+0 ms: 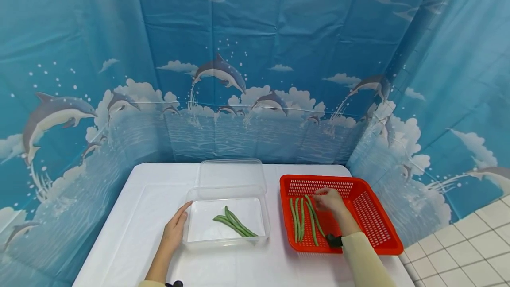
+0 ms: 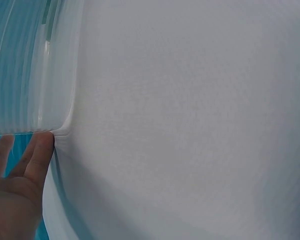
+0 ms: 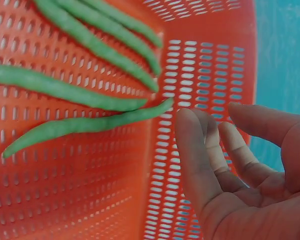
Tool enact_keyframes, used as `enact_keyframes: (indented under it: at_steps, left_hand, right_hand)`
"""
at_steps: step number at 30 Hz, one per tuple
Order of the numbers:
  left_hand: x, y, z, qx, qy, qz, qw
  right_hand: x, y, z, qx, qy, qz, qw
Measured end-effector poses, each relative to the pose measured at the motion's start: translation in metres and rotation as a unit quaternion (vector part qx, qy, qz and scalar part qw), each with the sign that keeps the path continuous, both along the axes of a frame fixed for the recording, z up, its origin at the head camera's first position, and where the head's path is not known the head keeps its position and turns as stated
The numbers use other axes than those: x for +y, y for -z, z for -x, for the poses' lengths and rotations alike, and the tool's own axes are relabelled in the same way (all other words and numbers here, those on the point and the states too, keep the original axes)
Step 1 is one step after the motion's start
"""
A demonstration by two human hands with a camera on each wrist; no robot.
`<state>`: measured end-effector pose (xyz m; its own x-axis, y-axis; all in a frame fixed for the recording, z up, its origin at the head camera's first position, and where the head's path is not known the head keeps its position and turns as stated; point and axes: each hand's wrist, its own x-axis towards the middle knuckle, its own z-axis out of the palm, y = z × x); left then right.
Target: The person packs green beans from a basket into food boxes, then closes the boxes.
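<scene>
My left hand (image 1: 173,232) rests its straight fingertips against the left side of a clear plastic box (image 1: 218,245). In the left wrist view, the fingers (image 2: 40,157) touch the box wall (image 2: 60,65). A small bunch of green beans (image 1: 235,223) lies inside that box, toward its right. My right hand (image 1: 330,200) is over a red basket (image 1: 382,209), its thumb and fingers apart with nothing between them. Several loose green beans (image 3: 85,124) lie along the basket's left part. In the right wrist view, the fingertips (image 3: 187,120) are close to the tip of the nearest bean.
Behind the box lies a clear plastic lid (image 1: 231,174) on the white tablecloth (image 1: 149,203). A blue curtain (image 1: 255,136) printed with dolphins hangs around the table's back and sides. White tiles (image 1: 470,238) show at the lower right.
</scene>
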<state>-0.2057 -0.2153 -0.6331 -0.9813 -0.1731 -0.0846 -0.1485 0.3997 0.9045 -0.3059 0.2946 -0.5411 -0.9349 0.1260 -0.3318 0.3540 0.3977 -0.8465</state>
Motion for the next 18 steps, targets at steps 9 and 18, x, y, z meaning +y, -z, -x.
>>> enact_keyframes:
  at_steps: [9, 18]
  left_hand:
    - [0.001, -0.001, 0.000, 0.004, -0.003, -0.008, 1.0000]
    - [0.000, 0.001, 0.001, 0.015, -0.003, -0.010, 0.9998]
  right_hand:
    - [0.008, 0.019, 0.012, -0.045, -0.014, -0.026, 0.9985]
    - [0.007, 0.043, 0.010, -0.057, -0.032, -0.131, 0.9892]
